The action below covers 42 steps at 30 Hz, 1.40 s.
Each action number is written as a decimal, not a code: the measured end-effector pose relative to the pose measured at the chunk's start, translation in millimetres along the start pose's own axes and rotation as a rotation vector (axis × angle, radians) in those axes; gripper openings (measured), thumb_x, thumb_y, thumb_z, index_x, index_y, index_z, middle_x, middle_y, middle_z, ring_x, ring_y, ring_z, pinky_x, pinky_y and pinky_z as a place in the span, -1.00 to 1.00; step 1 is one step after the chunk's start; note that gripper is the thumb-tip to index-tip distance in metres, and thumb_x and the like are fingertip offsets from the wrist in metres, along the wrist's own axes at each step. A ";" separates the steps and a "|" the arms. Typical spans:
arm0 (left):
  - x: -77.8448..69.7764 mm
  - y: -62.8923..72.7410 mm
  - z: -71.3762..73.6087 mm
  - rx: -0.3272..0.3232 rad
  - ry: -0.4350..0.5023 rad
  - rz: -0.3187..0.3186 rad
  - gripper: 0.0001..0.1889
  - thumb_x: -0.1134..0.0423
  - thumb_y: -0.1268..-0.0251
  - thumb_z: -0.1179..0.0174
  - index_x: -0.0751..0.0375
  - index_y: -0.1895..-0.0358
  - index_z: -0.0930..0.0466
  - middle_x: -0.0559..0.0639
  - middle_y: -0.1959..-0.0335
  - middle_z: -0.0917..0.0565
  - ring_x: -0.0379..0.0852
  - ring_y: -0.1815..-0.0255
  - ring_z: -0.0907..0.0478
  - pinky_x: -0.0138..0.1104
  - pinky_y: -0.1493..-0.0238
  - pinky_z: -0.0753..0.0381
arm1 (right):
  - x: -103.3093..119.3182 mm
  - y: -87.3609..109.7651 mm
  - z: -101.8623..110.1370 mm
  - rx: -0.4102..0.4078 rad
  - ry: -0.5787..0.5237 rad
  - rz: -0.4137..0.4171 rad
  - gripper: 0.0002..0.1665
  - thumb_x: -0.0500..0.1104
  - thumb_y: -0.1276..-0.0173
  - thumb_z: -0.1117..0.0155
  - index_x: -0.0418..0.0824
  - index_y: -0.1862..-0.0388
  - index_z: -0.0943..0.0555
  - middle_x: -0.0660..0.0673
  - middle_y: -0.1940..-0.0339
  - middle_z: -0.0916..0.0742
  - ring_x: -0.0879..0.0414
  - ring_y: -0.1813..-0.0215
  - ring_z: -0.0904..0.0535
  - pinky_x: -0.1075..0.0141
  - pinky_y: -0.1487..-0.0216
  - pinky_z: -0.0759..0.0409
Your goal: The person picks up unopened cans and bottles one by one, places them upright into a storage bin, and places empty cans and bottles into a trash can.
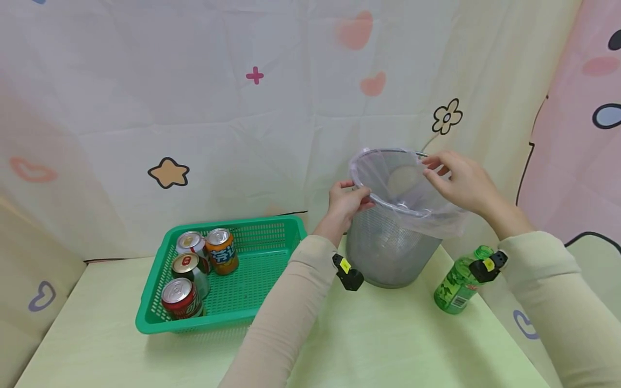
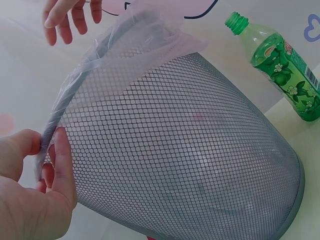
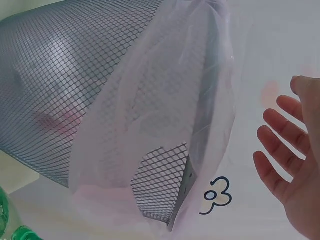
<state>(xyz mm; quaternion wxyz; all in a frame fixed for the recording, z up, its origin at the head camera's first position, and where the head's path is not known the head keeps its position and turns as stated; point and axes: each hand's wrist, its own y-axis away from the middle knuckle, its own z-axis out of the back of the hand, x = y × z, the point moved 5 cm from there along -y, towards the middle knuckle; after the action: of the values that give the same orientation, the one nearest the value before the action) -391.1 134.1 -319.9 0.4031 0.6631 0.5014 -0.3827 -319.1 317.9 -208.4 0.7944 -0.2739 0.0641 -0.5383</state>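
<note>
A silver wire-mesh trash bin [image 1: 383,253] stands at the back right of the table. A thin translucent plastic bag [image 1: 436,222] lines it and hangs folded over the rim at the front right. My left hand [image 1: 345,202] pinches the left side of the rim, thumb on the inside and fingers outside against the mesh, as the left wrist view shows. Over the right side of the rim is my right hand [image 1: 458,180], fingers loosely bent and holding nothing. In the right wrist view that hand [image 3: 295,150] is apart from the bag [image 3: 150,100], where a gap bares some mesh.
Left of the bin sits a green plastic basket [image 1: 262,288] with several drink cans [image 1: 222,250] at its left side. A green-labelled plastic bottle [image 1: 455,288] stands on the table [image 1: 368,339] beneath my right forearm. A patterned cloth [image 1: 218,108] hangs behind.
</note>
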 end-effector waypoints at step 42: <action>2.4 -0.9 -2.1 -0.005 -0.010 -0.011 -0.58 0.51 -0.07 -0.18 0.19 0.00 -0.30 0.09 0.40 -0.55 -0.13 0.48 -0.58 -0.35 0.35 -0.66 | -29.0 97.9 17.0 -0.212 0.031 -0.081 -0.77 -0.31 -0.23 -0.17 -0.36 0.13 -0.52 -0.15 0.35 -0.57 0.40 0.32 -0.33 0.70 0.33 -0.31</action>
<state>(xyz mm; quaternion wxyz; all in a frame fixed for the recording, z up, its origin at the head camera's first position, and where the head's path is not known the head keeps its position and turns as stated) -391.2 137.0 -321.5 0.4051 0.6576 0.5039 -0.3867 -244.0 376.4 -249.0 0.7376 -0.3501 0.1219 -0.5644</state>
